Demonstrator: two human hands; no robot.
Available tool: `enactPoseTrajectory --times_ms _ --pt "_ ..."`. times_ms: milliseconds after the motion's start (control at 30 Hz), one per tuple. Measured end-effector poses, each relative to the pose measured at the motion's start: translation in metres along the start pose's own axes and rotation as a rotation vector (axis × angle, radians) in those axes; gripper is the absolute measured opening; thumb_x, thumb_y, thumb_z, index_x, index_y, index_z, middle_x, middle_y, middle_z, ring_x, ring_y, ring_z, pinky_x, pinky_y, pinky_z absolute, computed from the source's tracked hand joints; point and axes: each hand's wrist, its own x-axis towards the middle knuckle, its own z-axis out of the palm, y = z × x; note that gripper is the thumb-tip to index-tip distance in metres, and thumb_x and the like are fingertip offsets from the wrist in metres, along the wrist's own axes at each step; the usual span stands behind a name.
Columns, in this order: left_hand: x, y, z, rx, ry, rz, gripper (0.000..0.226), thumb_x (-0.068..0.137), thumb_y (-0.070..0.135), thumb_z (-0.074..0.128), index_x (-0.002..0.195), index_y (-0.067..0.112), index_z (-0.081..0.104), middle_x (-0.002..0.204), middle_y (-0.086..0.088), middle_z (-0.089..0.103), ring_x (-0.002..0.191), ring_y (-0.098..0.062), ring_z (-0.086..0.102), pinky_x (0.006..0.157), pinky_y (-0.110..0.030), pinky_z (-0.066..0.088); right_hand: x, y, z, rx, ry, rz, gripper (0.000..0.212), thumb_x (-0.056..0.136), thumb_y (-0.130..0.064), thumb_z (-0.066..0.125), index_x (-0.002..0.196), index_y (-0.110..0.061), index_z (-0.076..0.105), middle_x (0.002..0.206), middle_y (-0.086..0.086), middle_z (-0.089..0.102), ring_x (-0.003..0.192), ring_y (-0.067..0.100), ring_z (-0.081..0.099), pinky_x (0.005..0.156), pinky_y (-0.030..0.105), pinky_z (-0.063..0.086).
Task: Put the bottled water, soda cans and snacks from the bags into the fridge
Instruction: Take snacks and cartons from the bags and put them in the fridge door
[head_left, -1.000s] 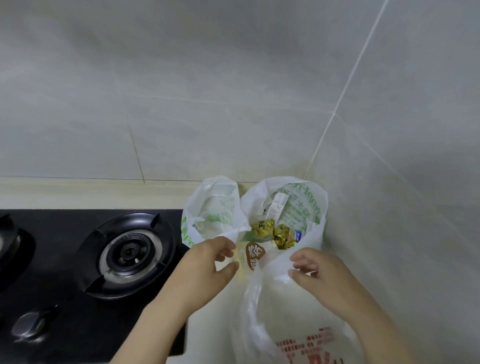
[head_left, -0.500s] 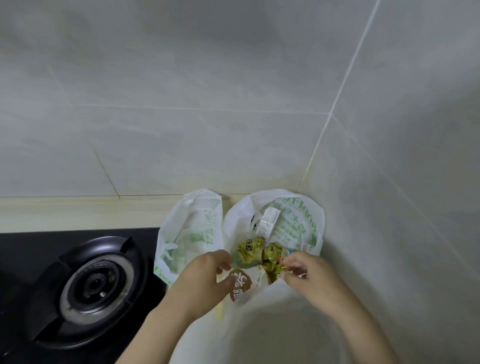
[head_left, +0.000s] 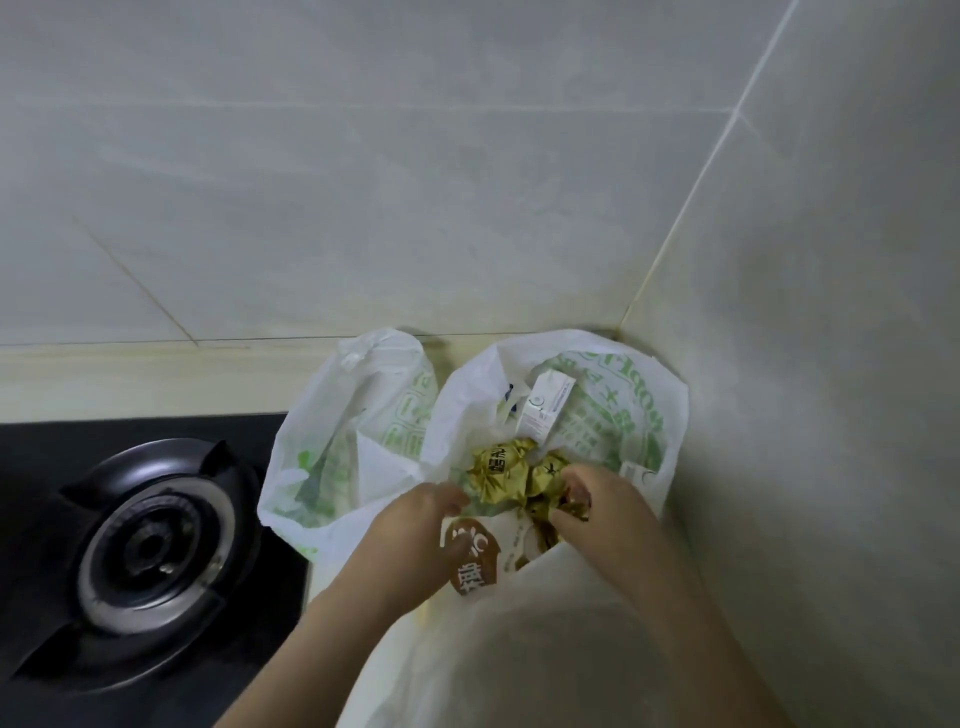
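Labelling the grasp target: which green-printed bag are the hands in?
The corner bag, against the right wall: it holds the gold-wrapped snacks, which the right hand grips; the left hand is at its rim. The left bag, by the stove, is untouched.

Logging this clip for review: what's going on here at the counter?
A person is digging into a white plastic bag in the counter's corner. The right hand curls round gold-wrapped snacks inside it. The left hand has curled fingers at the bag's near rim, beside a brown-labelled pack; what it grips is unclear. A second bag stands alongside, next to a gas burner. Nothing is out yet.
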Motion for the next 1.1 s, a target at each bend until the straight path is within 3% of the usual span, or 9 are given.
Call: enactPoseTrajectory --times_ms 133,400,567,733,867,967,1100 --pt "0.015 -0.004 0.011 0.016 -0.062 -0.034 0.04 0.089 0.03 0.058 0.128 0.027 0.05 0.127 0.008 0.054 0.115 -0.009 0.051 0.097 -0.02 0.039 0.019 0.002 0.012 -0.02 -0.035 0.001 0.035 0.084 -0.03 0.066 0.117 -0.026 0.053 0.111 -0.009 0.05 0.105 0.01 0.05 0.087 0.025 0.042" --pt "0.032 -0.018 0.032 -0.004 -0.197 -0.143 0.044 0.09 0.03 0.055 0.132 0.033 0.042 0.138 0.007 0.042 0.13 -0.017 0.039 0.104 -0.037 0.04 0.057 0.005 0.031 -0.149 -0.186 0.067 0.062 0.077 -0.033 0.07 0.131 -0.022 0.042 0.134 0.005 0.041 0.123 0.024 0.042 0.1 0.037 0.04" --pt "0.042 -0.021 0.037 0.035 -0.236 -0.146 0.044 0.09 0.029 0.053 0.132 0.032 0.043 0.138 0.005 0.044 0.127 -0.018 0.041 0.1 -0.033 0.042 0.071 0.014 0.036 -0.199 -0.262 0.094 0.074 0.071 -0.041 0.073 0.134 -0.021 0.041 0.136 0.008 0.042 0.125 0.028 0.042 0.102 0.042 0.041" --pt "0.046 -0.021 0.037 0.058 -0.257 -0.166 0.038 0.088 0.023 0.056 0.124 0.03 0.05 0.13 0.005 0.05 0.121 -0.017 0.046 0.096 -0.034 0.046 0.075 0.017 0.031 -0.193 -0.21 0.072 0.06 0.072 -0.03 0.072 0.127 -0.017 0.05 0.124 0.008 0.052 0.112 0.026 0.051 0.093 0.036 0.045" --pt "0.046 -0.018 0.035 0.035 -0.26 -0.191 0.028 0.091 0.021 0.053 0.119 0.026 0.056 0.126 0.003 0.052 0.123 -0.02 0.044 0.097 -0.038 0.047 0.072 0.014 0.025 -0.09 -0.124 0.047 0.032 0.081 -0.019 0.065 0.111 -0.01 0.063 0.103 0.007 0.063 0.092 0.022 0.058 0.081 0.034 0.05" --pt "0.045 -0.015 0.031 0.024 -0.21 -0.173 0.022 0.091 0.023 0.055 0.113 0.026 0.061 0.119 0.004 0.056 0.116 -0.016 0.049 0.091 -0.029 0.046 0.067 0.012 0.019 -0.018 -0.041 0.033 0.019 0.088 -0.023 0.061 0.098 -0.009 0.069 0.09 0.008 0.068 0.081 0.021 0.061 0.075 0.038 0.052" --pt "0.04 -0.005 0.021 -0.014 -0.113 -0.147 0.017 0.09 0.023 0.059 0.105 0.023 0.067 0.109 0.005 0.062 0.106 -0.013 0.055 0.082 -0.02 0.04 0.061 0.008 0.007 0.018 0.035 0.016 0.01 0.088 -0.021 0.066 0.094 -0.021 0.073 0.087 -0.004 0.07 0.079 0.01 0.061 0.069 0.027 0.05"
